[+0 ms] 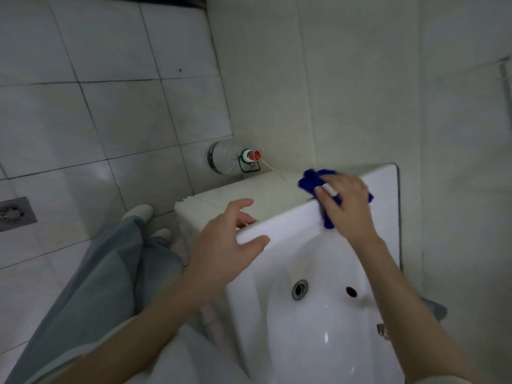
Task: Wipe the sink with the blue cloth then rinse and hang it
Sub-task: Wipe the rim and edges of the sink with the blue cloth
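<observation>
The tiled floor [83, 120] spreads out to the left of the white sink [318, 328], which stands against a pale tiled wall [360, 92]. Pale trouser legs [110, 273] stand left of the sink. A white ledge [235, 195] lies just beside the sink's left rim. Beyond that ledge, a clear bottle [224, 159] with a red cap stands on the floor. The left hand [224, 245] hovers over the sink's left rim, its grip wide open, fingers spread and holding nothing; whether the thumb touches the rim I cannot tell. The right hand [346, 203] is at the sink's far left corner, its grip spread flat, fingers pressing down on the blue cloth [310, 180], which is bunched on the rim there. A floor drain [13, 213] sits far left of the sink; the sink drain [299, 289] lies in the basin
</observation>
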